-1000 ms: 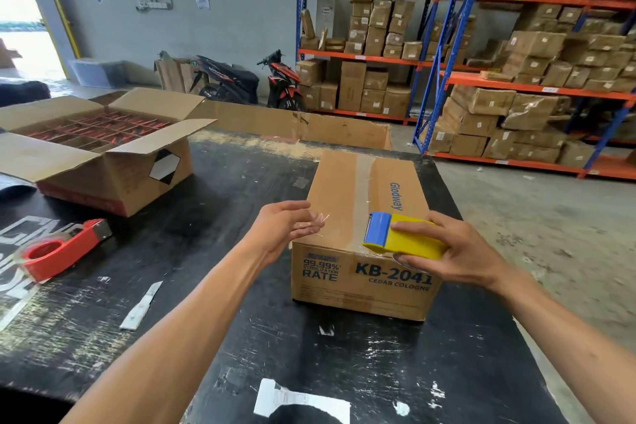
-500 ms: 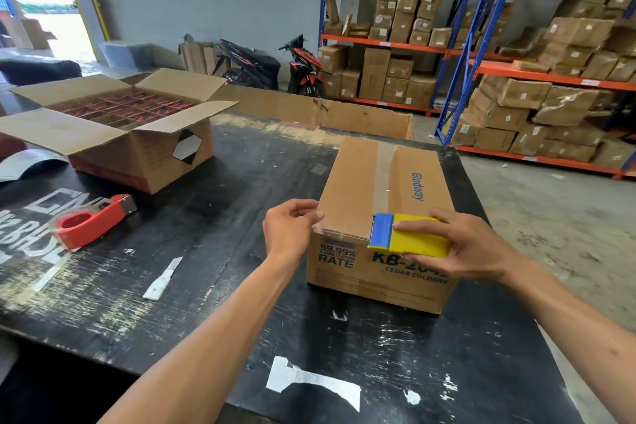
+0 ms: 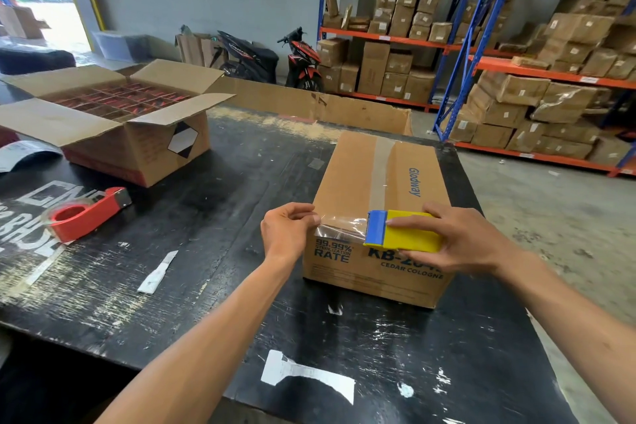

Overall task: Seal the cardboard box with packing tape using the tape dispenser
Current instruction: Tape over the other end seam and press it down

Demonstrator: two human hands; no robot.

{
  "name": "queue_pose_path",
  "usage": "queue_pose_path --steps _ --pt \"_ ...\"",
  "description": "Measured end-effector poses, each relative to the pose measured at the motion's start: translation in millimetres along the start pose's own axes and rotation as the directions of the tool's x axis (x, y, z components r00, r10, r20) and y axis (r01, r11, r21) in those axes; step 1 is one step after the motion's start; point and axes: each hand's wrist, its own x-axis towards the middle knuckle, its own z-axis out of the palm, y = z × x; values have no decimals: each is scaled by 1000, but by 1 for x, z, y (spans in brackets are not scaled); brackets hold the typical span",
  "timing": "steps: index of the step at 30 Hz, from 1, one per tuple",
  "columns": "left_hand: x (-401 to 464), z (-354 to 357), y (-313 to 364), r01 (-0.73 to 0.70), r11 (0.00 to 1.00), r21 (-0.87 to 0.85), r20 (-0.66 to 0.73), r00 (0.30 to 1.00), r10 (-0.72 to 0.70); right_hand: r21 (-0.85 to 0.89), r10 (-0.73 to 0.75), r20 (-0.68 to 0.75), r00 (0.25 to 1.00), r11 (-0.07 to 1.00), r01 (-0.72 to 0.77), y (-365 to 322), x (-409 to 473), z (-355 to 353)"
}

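Tape point(image 3: 342, 228) now stretched — left hand point(image 3: 287, 232) to dispenser point(image 3: 401, 230)

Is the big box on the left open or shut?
Open. The big box has its flaps spread outward, and red items show in its divided compartments.

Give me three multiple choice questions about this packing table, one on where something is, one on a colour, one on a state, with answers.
1. Where is the red tape dispenser?
A. On the table left of the sealed box
B. Inside the open box
C. In the right hand

2. What colours is the tape dispenser held at the closed cardboard box?
A. Red and black
B. Yellow and blue
C. Green and white

3. What state is the box at far left in?
A. Taped shut
B. Crushed flat
C. Flaps open

Answers:
A, it lies on the black table, untouched.
B, the right hand grips a yellow body with a blue end, while the left hand pins the clear tape.
C, its flaps spread outward, showing contents.
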Motion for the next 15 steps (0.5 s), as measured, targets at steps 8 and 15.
queue_pose_path --steps 8,15 --pt "2 -2 -7 -85 994 69 -12 996 86 -36 27 25 999 999 -26 -6 2 0" --pt "14 -6 -30 -876 253 412 348 407 845 -56 58 43 997 997 -55 -8 6 -2"
